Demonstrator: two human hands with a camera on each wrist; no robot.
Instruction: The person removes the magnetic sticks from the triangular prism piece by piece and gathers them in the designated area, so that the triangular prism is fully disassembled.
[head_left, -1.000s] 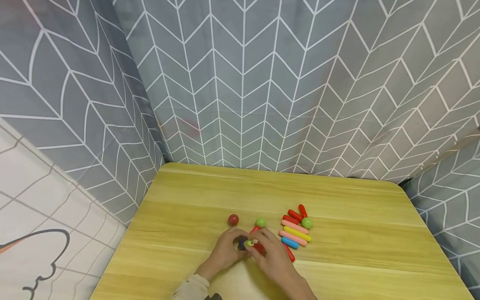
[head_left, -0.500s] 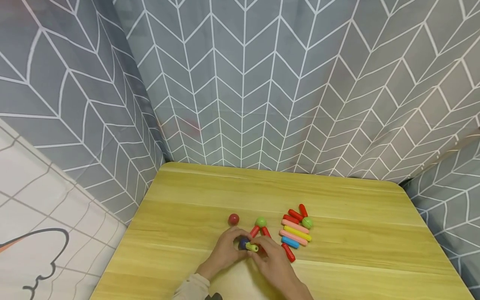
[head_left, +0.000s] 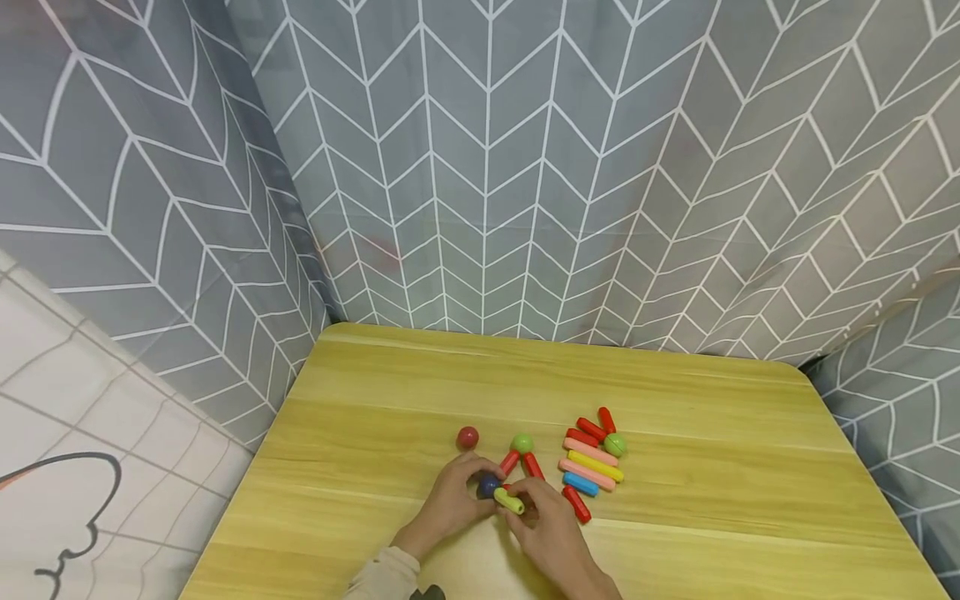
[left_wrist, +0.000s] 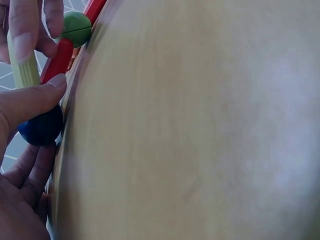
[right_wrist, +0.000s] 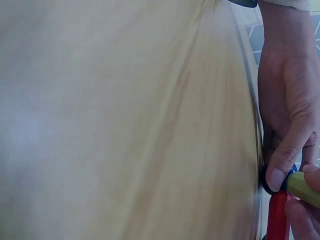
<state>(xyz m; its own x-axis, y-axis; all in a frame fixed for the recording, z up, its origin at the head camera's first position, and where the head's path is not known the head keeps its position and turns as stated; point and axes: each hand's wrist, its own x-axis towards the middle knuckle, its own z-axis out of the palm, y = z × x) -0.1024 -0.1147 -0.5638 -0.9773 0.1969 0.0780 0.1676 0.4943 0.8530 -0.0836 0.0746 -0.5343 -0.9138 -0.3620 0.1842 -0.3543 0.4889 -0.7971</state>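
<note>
My left hand (head_left: 448, 500) grips a dark blue ball (head_left: 489, 485) between thumb and fingers, low over the table. A yellow-green stick (head_left: 510, 501) meets the ball, and my right hand (head_left: 553, 533) pinches it. In the left wrist view the stick (left_wrist: 24, 67) stands above the blue ball (left_wrist: 42, 126); my thumb hides where they meet. A red stick (right_wrist: 278, 215) runs from beside the ball in the right wrist view. Just beyond the hands, two red sticks (head_left: 533, 465) meet a light green ball (head_left: 522, 443). My right fingers hide part of the red pieces.
A dark red ball (head_left: 467, 437) lies alone beyond my left hand. To the right lie pink sticks (head_left: 590, 452), a yellow stick (head_left: 595, 466), a blue stick (head_left: 581, 484), several red sticks (head_left: 577, 505) and another green ball (head_left: 615, 444) on the wooden table (head_left: 712, 492).
The yellow-green stick has swung so that its free end points lower and towards the right, with my right hand shifting slightly. More of the blue ball shows. My left hand stays in place.
</note>
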